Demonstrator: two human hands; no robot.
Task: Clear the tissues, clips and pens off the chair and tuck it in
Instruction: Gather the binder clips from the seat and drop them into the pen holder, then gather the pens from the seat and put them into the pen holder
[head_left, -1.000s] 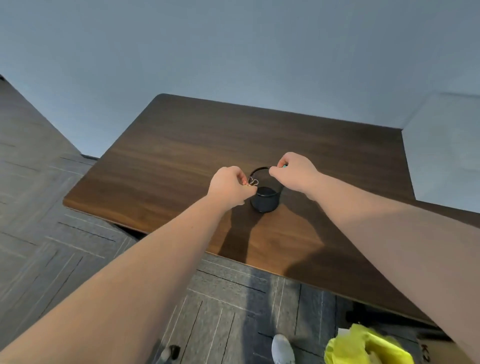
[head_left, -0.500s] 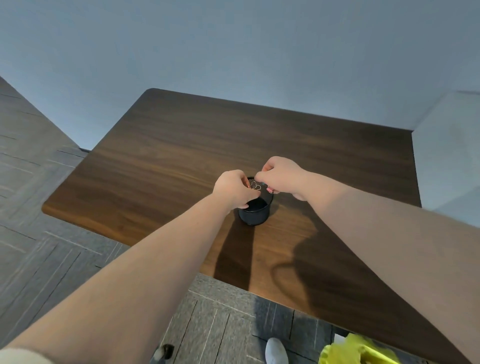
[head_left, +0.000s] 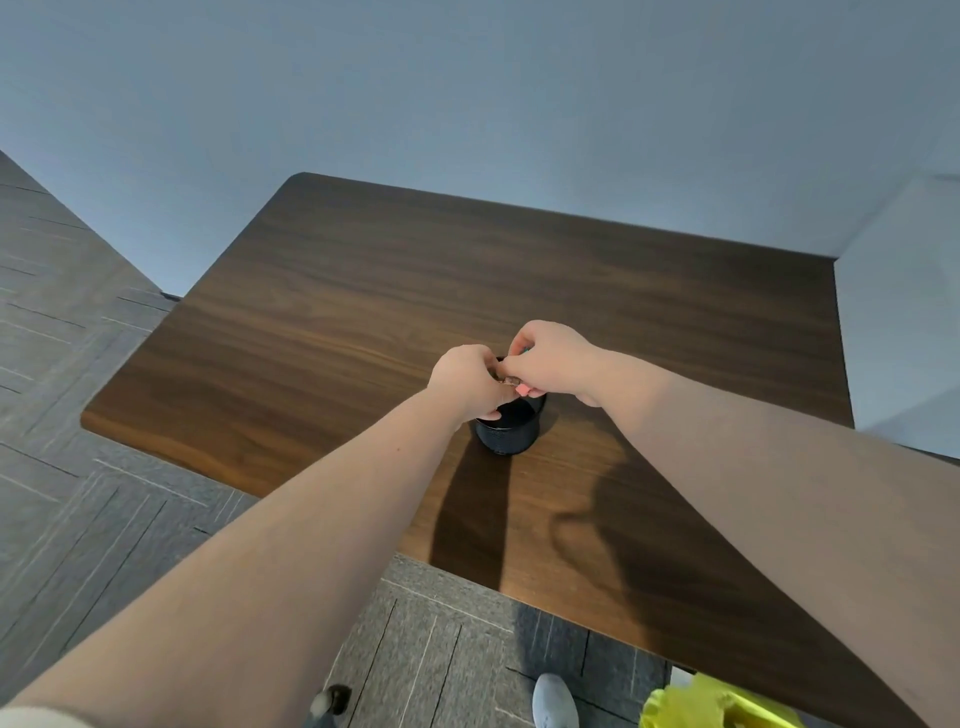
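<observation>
A black mesh cup (head_left: 506, 432) stands on the dark wooden desk (head_left: 363, 322). Both my hands meet right above its rim. My left hand (head_left: 467, 382) is closed, fingers pinching small binder clips at its fingertips. My right hand (head_left: 550, 361) is closed on clips too; a pink clip (head_left: 523, 389) shows under its fingers and a bit of teal at its knuckles. The two hands touch over the cup. The chair's seat is out of sight; only a castor (head_left: 332, 701) shows at the bottom edge.
Grey carpet tiles (head_left: 104, 519) lie left of and in front of the desk. A yellow-green thing (head_left: 696, 706) sits at the bottom right, beside my grey shoe (head_left: 555, 701). A pale wall runs behind the desk.
My right hand has slid left from the cup's far rim until it touches my left hand over the cup. The pink clip now shows under its fingers. The camera has tilted up slightly.
</observation>
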